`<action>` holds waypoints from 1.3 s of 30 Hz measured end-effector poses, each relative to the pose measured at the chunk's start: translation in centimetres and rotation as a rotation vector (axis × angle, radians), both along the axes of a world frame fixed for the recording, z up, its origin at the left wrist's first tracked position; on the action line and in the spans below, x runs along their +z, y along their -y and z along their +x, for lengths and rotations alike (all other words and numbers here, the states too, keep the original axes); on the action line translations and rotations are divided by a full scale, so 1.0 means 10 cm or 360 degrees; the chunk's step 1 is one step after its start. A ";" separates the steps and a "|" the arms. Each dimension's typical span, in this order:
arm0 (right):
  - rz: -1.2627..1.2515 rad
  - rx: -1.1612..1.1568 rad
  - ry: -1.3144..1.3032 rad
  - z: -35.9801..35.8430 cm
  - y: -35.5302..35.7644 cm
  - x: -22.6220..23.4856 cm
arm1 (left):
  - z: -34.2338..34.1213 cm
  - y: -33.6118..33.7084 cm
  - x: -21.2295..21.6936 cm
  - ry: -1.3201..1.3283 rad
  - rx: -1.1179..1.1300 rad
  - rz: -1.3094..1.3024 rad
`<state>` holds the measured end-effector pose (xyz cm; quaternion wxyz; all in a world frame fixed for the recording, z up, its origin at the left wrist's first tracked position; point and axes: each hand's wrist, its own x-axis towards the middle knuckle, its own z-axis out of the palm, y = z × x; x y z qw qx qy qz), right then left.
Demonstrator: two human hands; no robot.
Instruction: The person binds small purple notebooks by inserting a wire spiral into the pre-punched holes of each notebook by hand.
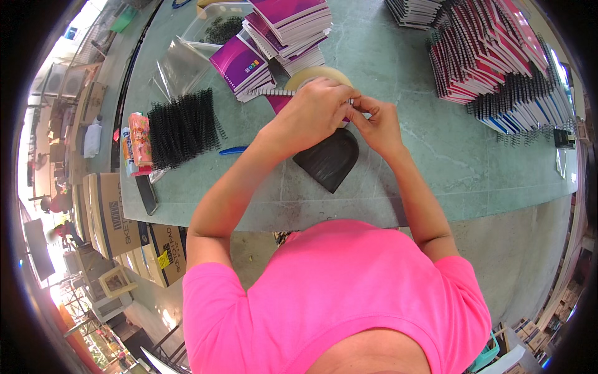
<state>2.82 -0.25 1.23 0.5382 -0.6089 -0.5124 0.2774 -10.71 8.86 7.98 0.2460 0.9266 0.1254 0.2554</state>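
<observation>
A purple-covered notebook [278,103] lies mostly hidden under my left hand [319,111], which is closed over its bound edge. Along that edge runs a spiral binding coil [272,92], its loops showing to the left of my knuckles. At the coil's right end the fingertips of my right hand [375,123] pinch together, meeting those of the left; the exact bit between them is too small to see. Just beyond sits a round cream-coloured piece [333,75], partly covered. Nearer me rests a black rounded block [330,159].
Purple notebooks [293,31] are stacked ahead, beside a clear plastic bin [212,25]. Black coils [182,128] lie bunched at left, near a blue pen-like tool [233,150] and a phone-like dark slab [146,194]. Red-covered spiral notebooks [483,53] pile up at right.
</observation>
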 end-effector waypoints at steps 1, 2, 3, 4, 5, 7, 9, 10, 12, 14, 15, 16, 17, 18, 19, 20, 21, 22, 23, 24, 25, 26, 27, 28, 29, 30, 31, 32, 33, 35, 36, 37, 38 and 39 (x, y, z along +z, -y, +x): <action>-0.0009 -0.0015 -0.0016 -0.01 0.01 0.02 | -0.01 -0.01 -0.01 0.0021 -0.0009 0.0056; -0.0012 -0.0016 0.0022 -0.01 0.02 0.02 | -0.02 -0.01 -0.02 -0.0015 -0.0009 0.0043; -0.0014 -0.0017 0.0060 -0.01 0.02 0.02 | -0.04 -0.02 -0.02 -0.0051 -0.0010 0.0033; -0.0016 -0.0019 0.0098 -0.01 0.02 0.02 | -0.05 -0.01 -0.02 -0.0087 -0.0011 0.0022; -0.0056 -0.0022 0.0088 -0.01 0.02 0.01 | -0.05 0.02 -0.01 -0.0095 0.0014 -0.0013; -0.0145 -0.0036 0.0066 -0.01 0.03 0.00 | -0.05 0.12 0.04 -0.0113 0.0056 -0.0091; -0.0059 -0.0013 0.0038 -0.02 0.04 0.00 | -0.06 0.15 0.04 -0.0118 0.0074 -0.0076; -0.0014 0.0001 0.0025 -0.04 0.05 0.01 | -0.07 0.16 0.04 -0.0120 0.0086 -0.0067; 0.0007 -0.0009 -0.0056 -0.07 0.08 -0.04 | -0.06 0.17 0.01 -0.0016 0.0032 -0.0015; 0.0056 -0.0039 -0.0033 -0.09 0.12 -0.04 | -0.06 0.21 -0.01 0.0040 0.0012 0.0024; 0.0093 -0.0065 0.0029 -0.10 0.14 -0.02 | -0.05 0.22 -0.01 0.0043 0.0019 0.0036; 0.0131 -0.0092 0.0091 -0.11 0.17 0.02 | -0.04 0.24 -0.01 0.0047 0.0025 0.0048; 0.0049 -0.0113 0.0172 -0.11 0.21 0.08 | -0.02 0.26 0.00 0.0059 0.0047 0.0051; -0.0035 -0.0133 0.0254 -0.12 0.26 0.19 | 0.00 0.27 0.02 0.0074 0.0070 0.0053; -0.0118 -0.0155 0.0337 -0.13 0.30 0.25 | 0.02 0.28 0.04 0.0089 0.0092 0.0054; -0.0102 -0.0153 0.0409 -0.12 0.33 0.24 | 0.03 0.30 0.06 0.0052 0.0081 -0.0015; -0.0081 -0.0150 0.0487 -0.09 0.35 0.23 | 0.04 0.30 0.09 0.0020 0.0072 -0.0081; -0.0061 -0.0145 0.0564 -0.05 0.38 0.23 | 0.05 0.31 0.13 -0.0012 0.0063 -0.0147; 0.0079 -0.0229 0.0533 -0.03 0.44 0.25 | 0.07 0.31 0.18 0.0072 0.0034 -0.0116; 0.0228 -0.0308 0.0507 0.00 0.50 0.32 | 0.10 0.30 0.26 0.0162 0.0009 -0.0078; 0.0384 -0.0373 0.0470 0.05 0.53 0.39 | 0.11 0.28 0.34 0.0246 -0.0003 -0.0033; 0.0543 -0.0475 0.0580 0.17 0.52 0.52 | 0.10 0.20 0.42 0.0331 0.0087 0.0130; 0.0695 -0.0590 0.0691 0.29 0.51 0.62 | 0.10 0.06 0.49 0.0416 0.0164 0.0286; 0.0719 -0.0669 0.0861 0.38 0.49 0.62 | 0.09 -0.11 0.53 0.0499 0.0246 0.0446; 0.0742 -0.0747 0.1029 0.46 0.44 0.62 | 0.07 -0.30 0.53 0.0461 0.0370 0.0558; 0.0767 -0.0819 0.1186 0.53 0.39 0.61 | 0.02 -0.52 0.50 0.0413 0.0501 0.0673; 0.0679 -0.0728 0.1269 0.65 0.32 0.46 | -0.02 -0.67 0.48 0.0372 0.0624 0.0786; 0.0588 -0.0645 0.1356 0.80 0.23 0.14 | -0.04 -0.77 0.41 0.0319 0.0661 0.0913; 0.0492 -0.0570 0.1451 0.91 0.18 -0.14 | -0.03 -0.86 0.32 0.0274 0.0691 0.1037; 0.0210 -0.0545 0.1466 1.05 0.16 -0.60 | 0.01 -0.93 0.30 0.0172 0.0711 0.1128; 0.0063 -0.0530 0.1458 1.08 0.15 -0.73 | -0.02 -0.88 0.32 0.0104 0.0706 0.1097; 0.0079 -0.0444 0.1364 1.13 0.12 -0.74 | -0.06 -0.83 0.31 0.0031 0.0701 0.1049; 0.0095 -0.0363 0.1271 1.23 0.03 -0.73 | -0.09 -0.83 0.34 0.0053 0.0679 0.1047; 0.0110 -0.0268 0.1168 1.25 0.00 -0.72 | -0.18 -0.81 0.39 0.0063 0.0669 0.1040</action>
